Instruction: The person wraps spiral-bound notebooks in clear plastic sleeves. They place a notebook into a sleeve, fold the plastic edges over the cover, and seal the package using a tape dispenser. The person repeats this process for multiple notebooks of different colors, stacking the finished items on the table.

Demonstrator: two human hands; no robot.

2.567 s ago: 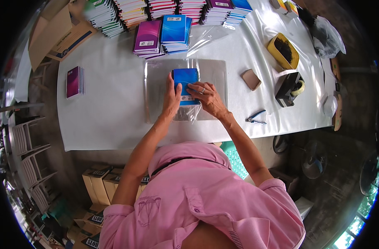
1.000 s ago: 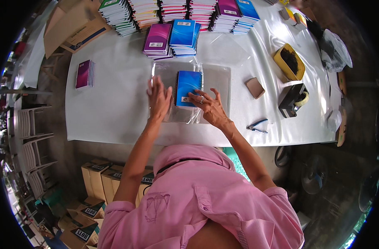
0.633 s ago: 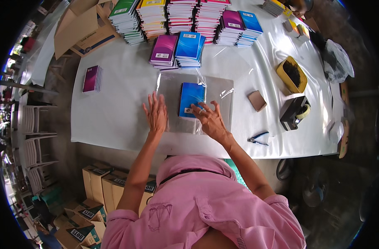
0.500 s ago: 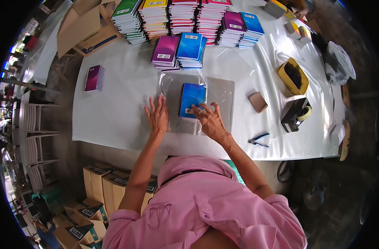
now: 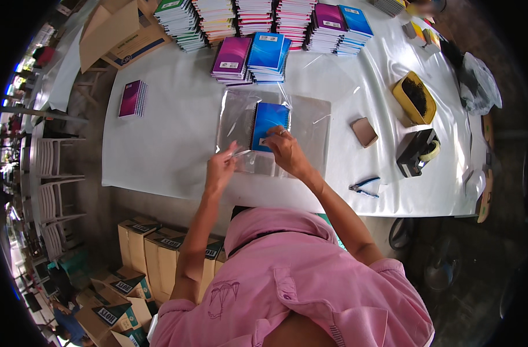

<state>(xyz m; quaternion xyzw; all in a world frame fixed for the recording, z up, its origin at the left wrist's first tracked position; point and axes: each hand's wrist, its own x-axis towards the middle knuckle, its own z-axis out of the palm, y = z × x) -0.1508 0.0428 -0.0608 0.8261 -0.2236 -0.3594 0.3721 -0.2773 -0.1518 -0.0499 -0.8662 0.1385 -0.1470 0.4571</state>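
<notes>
A blue spiral notebook (image 5: 269, 115) lies on a clear plastic sheet (image 5: 313, 127) spread over the table near me. My right hand (image 5: 288, 152) is over the notebook's lower part, its fingers bent and drawn together at the cover; whether anything is between them is hidden. Left of the notebook, my left hand (image 5: 220, 169) pinches the near left edge of the plastic, thumb and forefinger together. Just beyond the sheet stand a short stack of purple notebooks (image 5: 231, 55) and a stack of blue ones (image 5: 266, 52).
Taller notebook stacks (image 5: 253, 23) line the far side, beside an open carton (image 5: 128, 40). A small purple stack (image 5: 132, 98) lies left. To the right are a brown block (image 5: 364, 132), blue-handled pliers (image 5: 365, 187), a tape dispenser (image 5: 417, 152) and a yellow tub (image 5: 404, 99).
My left hand has gone from lying flat with spread fingers to pinching the plastic's edge. The right hand's fingers have drawn together on the notebook. The view has shifted slightly.
</notes>
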